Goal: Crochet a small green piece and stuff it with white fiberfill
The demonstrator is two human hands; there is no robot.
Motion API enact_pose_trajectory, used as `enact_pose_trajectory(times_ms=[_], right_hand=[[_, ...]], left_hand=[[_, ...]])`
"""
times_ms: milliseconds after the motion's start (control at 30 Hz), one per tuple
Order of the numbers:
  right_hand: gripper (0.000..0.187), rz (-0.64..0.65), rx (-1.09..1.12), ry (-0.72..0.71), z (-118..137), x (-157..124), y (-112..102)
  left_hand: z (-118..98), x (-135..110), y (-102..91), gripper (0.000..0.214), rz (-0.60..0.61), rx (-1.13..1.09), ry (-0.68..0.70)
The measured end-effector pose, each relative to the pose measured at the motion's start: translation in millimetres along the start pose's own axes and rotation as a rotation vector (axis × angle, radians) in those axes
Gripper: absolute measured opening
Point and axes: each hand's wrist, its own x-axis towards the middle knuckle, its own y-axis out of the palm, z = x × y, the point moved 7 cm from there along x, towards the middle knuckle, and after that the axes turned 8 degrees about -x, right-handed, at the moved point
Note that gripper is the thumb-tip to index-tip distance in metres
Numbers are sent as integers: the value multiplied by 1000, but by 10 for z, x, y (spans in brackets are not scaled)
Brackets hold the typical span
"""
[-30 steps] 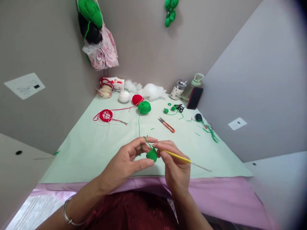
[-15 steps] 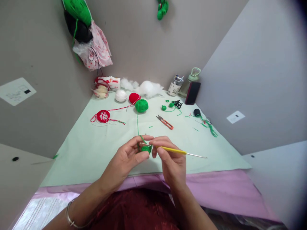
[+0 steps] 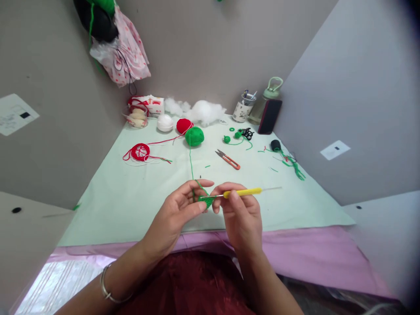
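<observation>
Between thumb and fingers, my left hand pinches a small green crochet piece. Green yarn runs over its raised index finger and back to a green yarn ball on the table. My right hand is closed around the yellow handle of a crochet hook. The hook's metal shaft points left and its tip lies at the top edge of the green piece. Whether the tip is inside a stitch is too small to tell. Both hands are just above the table's front part.
Orange thread snips lie beyond my hands. Behind are a red yarn ball, a white ball and stuffing. A red yarn coil is left; a phone, bottle and black spool are right.
The crochet hook has swung to nearly level, its rear end rising. My right hand has shifted slightly right. The whole view has tilted a little downward.
</observation>
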Motion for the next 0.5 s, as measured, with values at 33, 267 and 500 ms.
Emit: enact_pose_trajectory(times_ms=[33, 267, 500], right_hand=[[27, -1, 9, 3, 2, 5, 0], [27, 35, -19, -85, 87, -61, 7], [25, 122, -446, -402, 330, -211, 108]], left_hand=[[9, 0, -12, 34, -10, 3, -3], [-56, -24, -83, 31, -38, 91, 58], [-189, -95, -115, 26, -108, 263, 180]])
